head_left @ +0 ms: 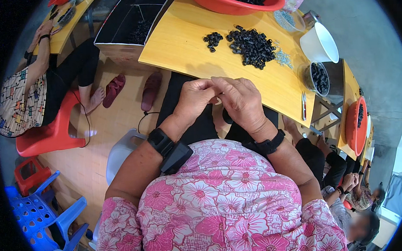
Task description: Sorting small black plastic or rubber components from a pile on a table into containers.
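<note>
My left hand and my right hand meet just off the near edge of the yellow table. Fingertips on both are pinched together; whatever is between them is too small or hidden to make out. Beyond them lies a heap of small black plastic parts, with a smaller cluster of black parts to its left. Thin silvery metal pieces lie at the heap's right side. A slim tool with a red handle rests near the table's right corner.
A red basin of black parts stands at the back, a clear tub of metal pieces beside it. Rightward are a white bowl and a clear container of black parts. A dark-lined box stands left; other people sit on both sides.
</note>
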The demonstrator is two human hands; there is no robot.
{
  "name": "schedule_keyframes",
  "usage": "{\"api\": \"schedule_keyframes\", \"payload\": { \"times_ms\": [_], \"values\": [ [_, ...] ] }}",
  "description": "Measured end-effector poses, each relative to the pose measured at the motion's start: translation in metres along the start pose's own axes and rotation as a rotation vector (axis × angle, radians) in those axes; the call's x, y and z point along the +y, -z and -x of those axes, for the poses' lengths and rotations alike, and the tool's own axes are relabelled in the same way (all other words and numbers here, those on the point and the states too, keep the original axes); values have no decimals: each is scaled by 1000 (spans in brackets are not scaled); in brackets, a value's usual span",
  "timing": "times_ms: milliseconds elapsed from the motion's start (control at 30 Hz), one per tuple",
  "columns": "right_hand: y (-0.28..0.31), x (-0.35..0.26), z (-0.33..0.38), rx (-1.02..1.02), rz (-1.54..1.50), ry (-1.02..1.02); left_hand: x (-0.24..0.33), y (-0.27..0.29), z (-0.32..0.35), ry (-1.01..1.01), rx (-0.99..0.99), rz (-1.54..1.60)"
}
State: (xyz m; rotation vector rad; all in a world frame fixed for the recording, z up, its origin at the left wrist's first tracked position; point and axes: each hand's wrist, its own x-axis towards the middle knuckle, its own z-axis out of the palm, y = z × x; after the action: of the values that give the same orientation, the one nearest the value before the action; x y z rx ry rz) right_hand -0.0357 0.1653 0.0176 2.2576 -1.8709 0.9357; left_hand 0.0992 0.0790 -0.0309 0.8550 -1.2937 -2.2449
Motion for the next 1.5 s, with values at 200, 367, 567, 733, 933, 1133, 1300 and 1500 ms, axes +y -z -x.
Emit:
{"api": "schedule_keyframes", "payload": {
  "times_ms": [200,367,567,733,933,1133,1300,1500],
  "values": [
    [-12,9,14,8,-415,-439,7,-3,3,4,17,42],
    [-10,13,16,7,-326,-339,9,-3,4,0,22,-9],
    [-13,14,17,9,-306,-329,7,-2,3,-4,19,-79],
    [-12,15,19,42,-340,-345,5,1,4,-13,-40,-40],
    [-10,14,19,34,-350,-355,-1,3,0,-2,-46,-19],
    [-9,12,19,55,-404,-396,4,2,2,6,-41,25],
    [-10,16,19,117,-431,-377,2,3,1,3,-56,-37],
    [-6,18,20,47,-719,-666,1,3,3,2,-69,-49]
  ]
}}
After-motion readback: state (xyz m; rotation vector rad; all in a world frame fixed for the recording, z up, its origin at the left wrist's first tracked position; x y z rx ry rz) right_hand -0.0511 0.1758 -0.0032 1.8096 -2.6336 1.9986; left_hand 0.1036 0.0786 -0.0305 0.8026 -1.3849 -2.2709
